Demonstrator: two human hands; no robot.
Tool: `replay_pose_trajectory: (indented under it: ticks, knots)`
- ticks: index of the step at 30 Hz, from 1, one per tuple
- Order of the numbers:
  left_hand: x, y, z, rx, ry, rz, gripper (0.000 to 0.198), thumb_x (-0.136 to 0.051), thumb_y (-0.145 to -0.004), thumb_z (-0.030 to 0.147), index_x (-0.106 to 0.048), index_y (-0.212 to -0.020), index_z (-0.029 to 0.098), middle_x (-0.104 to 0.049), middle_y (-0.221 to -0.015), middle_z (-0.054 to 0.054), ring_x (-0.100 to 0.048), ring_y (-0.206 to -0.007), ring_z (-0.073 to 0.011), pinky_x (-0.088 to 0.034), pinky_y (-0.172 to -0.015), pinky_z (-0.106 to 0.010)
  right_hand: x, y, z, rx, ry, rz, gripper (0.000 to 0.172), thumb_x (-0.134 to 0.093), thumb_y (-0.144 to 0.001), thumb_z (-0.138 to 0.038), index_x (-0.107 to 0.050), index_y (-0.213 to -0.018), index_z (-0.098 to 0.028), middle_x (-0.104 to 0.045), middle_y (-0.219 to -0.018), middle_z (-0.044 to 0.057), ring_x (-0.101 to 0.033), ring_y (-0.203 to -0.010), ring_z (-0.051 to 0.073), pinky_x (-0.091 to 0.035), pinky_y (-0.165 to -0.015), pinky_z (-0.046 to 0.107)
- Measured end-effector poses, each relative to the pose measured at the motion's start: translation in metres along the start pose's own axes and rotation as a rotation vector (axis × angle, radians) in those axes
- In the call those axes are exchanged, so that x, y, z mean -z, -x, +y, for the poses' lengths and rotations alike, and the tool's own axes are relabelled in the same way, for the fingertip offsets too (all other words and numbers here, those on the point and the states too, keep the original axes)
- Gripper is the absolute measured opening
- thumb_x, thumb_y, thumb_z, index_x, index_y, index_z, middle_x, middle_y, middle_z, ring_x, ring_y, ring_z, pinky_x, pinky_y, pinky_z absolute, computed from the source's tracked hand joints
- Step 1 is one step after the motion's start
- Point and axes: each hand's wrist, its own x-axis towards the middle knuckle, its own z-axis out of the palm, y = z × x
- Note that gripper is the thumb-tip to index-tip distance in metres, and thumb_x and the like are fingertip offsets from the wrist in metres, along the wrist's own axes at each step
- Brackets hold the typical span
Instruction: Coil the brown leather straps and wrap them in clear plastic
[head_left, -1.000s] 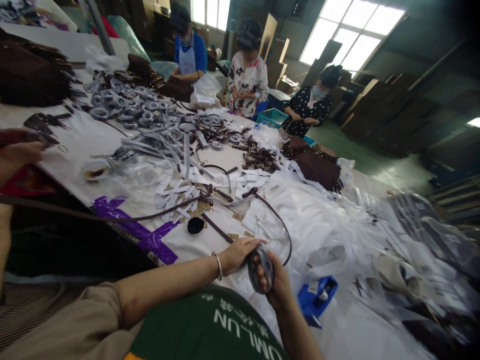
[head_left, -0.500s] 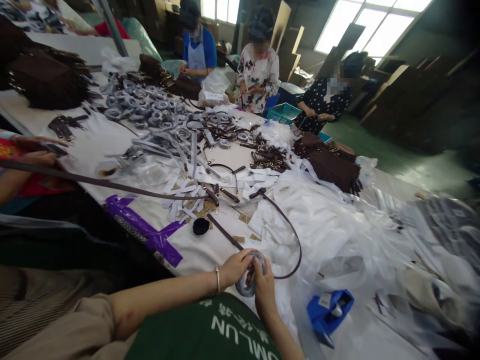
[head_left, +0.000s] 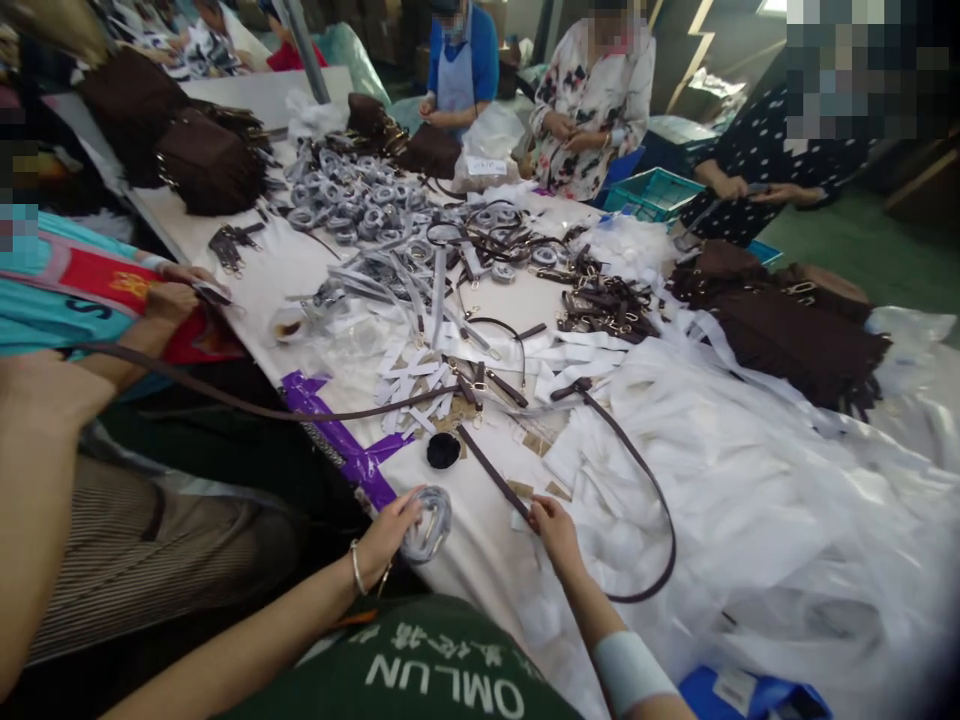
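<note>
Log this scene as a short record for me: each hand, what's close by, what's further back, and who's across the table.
Left hand: holds a grey coil
Right hand: grips a brown strap
Close by: black pot just beyond the coil; purple tape along the edge of the table
Bottom right: blue object, cut off by the picture's edge
Further back: coil heap, with brown bags to its left
Across the table: three people, in blue, floral and dotted clothes

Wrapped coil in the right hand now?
No, the left hand holds the wrapped coil; the right hand is at a dark strap.
</note>
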Motion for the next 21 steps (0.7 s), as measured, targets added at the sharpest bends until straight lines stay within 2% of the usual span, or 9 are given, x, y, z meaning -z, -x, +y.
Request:
replay_pose_trajectory:
  ticks: [2,4,8,12,15,18,21]
  knots:
    - [0.018,-0.001,-0.006,0.052,0.060,0.057,0.062,-0.067,-0.074,0.047,-0.054,-0.125,0.015,-0.061,-0.073,-0.002,-0.054,-0.065,-0.0146,-0.043,-0.060,-0.025,-0.011,-0.025,-0.011,0.053,0.118,-0.059,0.031,-0.054,-0.076,-0.041,-0.066,-0.090,-0.016,-0.069,-0.071,0.005,-0.065,-0.069,0.023,-0.052,-0.071,0.038]
    - [0.027,-0.002,-0.014,0.087,0.108,0.073,0.065,-0.069,-0.072,0.049,-0.053,-0.126,0.016,-0.057,-0.067,0.000,-0.051,-0.059,-0.0128,-0.040,-0.056,-0.023,-0.034,-0.048,-0.027,0.118,0.225,-0.132,0.025,-0.055,-0.075,-0.033,-0.068,-0.089,-0.017,-0.070,-0.075,0.005,-0.065,-0.074,0.023,-0.051,-0.075,0.038]
    - [0.030,-0.007,-0.033,0.114,0.120,0.043,0.072,-0.068,-0.069,0.056,-0.052,-0.128,0.017,-0.056,-0.067,0.001,-0.046,-0.054,-0.0109,-0.037,-0.054,-0.023,-0.090,-0.080,-0.061,0.233,0.408,-0.252,0.023,-0.051,-0.078,-0.022,-0.068,-0.092,-0.018,-0.071,-0.091,0.006,-0.065,-0.087,0.021,-0.048,-0.085,0.034]
    - [0.028,-0.016,-0.050,0.082,0.068,-0.003,0.063,-0.067,-0.071,0.054,-0.058,-0.121,0.017,-0.064,-0.089,-0.006,-0.055,-0.071,-0.0157,-0.042,-0.066,-0.026,-0.143,-0.100,-0.089,0.341,0.557,-0.350,0.021,-0.050,-0.082,-0.019,-0.067,-0.095,-0.019,-0.070,-0.097,0.005,-0.062,-0.092,0.018,-0.046,-0.086,0.029]
    - [0.032,-0.024,-0.060,0.080,0.034,-0.023,0.063,-0.066,-0.071,0.054,-0.059,-0.120,0.015,-0.065,-0.102,-0.009,-0.057,-0.081,-0.0193,-0.044,-0.074,-0.030,-0.181,-0.114,-0.107,0.399,0.658,-0.359,0.018,-0.051,-0.085,-0.024,-0.065,-0.094,-0.019,-0.067,-0.101,0.008,-0.059,-0.098,0.020,-0.042,-0.090,0.031]
    - [0.043,-0.029,-0.066,0.087,0.045,-0.002,0.062,-0.064,-0.073,0.054,-0.059,-0.120,0.014,-0.065,-0.106,-0.010,-0.059,-0.092,-0.0230,-0.044,-0.082,-0.032,-0.218,-0.126,-0.117,0.401,0.749,-0.336,0.023,-0.063,-0.079,-0.027,-0.063,-0.097,-0.014,-0.063,-0.110,0.016,-0.054,-0.107,0.028,-0.039,-0.093,0.038]
    - [0.059,-0.030,-0.067,0.068,0.089,0.045,0.060,-0.064,-0.074,0.051,-0.059,-0.120,0.013,-0.064,-0.114,-0.012,-0.058,-0.103,-0.0257,-0.043,-0.089,-0.033,-0.245,-0.129,-0.118,0.369,0.783,-0.333,0.023,-0.066,-0.073,-0.015,-0.063,-0.095,-0.011,-0.063,-0.108,0.021,-0.054,-0.108,0.031,-0.039,-0.092,0.041]
